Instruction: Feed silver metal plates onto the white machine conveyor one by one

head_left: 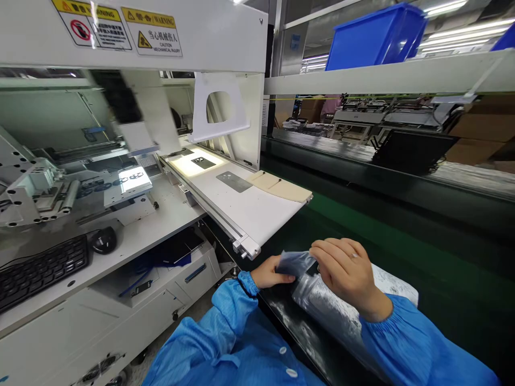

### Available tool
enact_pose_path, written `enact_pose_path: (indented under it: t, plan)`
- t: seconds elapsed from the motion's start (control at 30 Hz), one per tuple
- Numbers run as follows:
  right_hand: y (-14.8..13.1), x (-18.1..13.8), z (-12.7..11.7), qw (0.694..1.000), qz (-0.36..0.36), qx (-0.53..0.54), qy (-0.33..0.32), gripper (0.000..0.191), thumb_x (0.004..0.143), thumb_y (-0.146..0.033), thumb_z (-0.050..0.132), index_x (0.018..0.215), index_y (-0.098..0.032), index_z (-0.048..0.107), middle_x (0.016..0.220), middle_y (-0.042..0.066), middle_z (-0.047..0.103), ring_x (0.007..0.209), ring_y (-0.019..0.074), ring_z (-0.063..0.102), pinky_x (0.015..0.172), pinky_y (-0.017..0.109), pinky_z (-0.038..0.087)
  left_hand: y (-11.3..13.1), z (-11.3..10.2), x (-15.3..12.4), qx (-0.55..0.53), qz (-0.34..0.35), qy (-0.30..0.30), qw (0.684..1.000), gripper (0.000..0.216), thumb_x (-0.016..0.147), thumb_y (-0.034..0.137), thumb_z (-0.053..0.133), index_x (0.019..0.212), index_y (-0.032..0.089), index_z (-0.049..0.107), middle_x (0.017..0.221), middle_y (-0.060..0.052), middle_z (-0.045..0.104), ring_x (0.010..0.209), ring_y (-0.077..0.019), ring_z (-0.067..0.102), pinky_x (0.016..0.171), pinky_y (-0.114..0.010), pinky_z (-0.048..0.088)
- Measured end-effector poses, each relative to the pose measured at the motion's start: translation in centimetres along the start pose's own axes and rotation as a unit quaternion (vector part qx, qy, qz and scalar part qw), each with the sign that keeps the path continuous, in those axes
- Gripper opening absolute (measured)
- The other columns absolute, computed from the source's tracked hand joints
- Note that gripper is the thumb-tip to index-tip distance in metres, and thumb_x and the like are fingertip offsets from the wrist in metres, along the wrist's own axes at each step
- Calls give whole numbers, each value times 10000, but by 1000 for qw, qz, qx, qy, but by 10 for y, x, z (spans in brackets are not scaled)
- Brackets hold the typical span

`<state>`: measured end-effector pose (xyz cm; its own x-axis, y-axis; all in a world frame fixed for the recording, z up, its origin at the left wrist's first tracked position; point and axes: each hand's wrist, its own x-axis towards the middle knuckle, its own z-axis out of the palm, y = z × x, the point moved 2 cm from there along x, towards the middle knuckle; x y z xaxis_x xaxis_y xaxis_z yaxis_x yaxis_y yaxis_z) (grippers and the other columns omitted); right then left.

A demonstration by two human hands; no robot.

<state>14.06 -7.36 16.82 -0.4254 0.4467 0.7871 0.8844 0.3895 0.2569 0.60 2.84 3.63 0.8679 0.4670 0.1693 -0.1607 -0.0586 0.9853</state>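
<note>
My left hand (270, 273) is closed on the near edge of a small grey plastic bag (294, 262), thumb on top. My right hand (346, 271) lies over the same bag from the right, fingers curled down onto it. Under both hands sits a pile of silvery plastic bags (325, 305) on the black edge of the green conveyor belt (402, 241). Both arms wear blue sleeves. On the white outfeed belt (249, 206) of the machine lie a grey flat plate (234, 182) and, further in under a light, a dark plate (203, 162).
A white machine housing (161, 32) with warning labels stands at the left. A black keyboard (40, 271) and mouse (103, 239) rest on its shelf. Blue bins (374, 37) sit on an overhead shelf. Work stations stand beyond the belt.
</note>
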Motion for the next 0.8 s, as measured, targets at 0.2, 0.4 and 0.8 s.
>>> enact_pose_path:
  t: [0.2, 0.4, 0.8]
  plan:
    - [0, 10, -4, 1000, 13, -12, -11, 217, 837, -59, 487, 907, -232, 598, 868, 19, 730, 814, 187, 648, 803, 368, 413, 1, 0, 4, -13, 5, 13, 1000, 711, 637, 591, 748, 1182, 151, 622, 1157, -100, 661, 1118, -271, 579, 1052, -444, 384]
    - [3, 20, -4, 998, 46, 28, 15, 168, 856, -83, 490, 894, -223, 576, 885, 48, 721, 864, 210, 651, 854, 399, 451, 2, -2, 7, -19, -12, 36, 999, 727, 583, 622, 761, 1124, 149, 647, 1084, -78, 681, 1075, -263, 585, 1042, -442, 382]
    - [22, 13, 9, 808, 367, 448, -109, 657, 644, -510, 790, 1190, -217, 569, 979, 79, 733, 893, 258, 692, 801, 393, 561, -3, -2, 12, -44, -19, 67, 997, 678, 597, 741, 661, 877, 126, 713, 924, -73, 700, 923, -229, 606, 936, -396, 437]
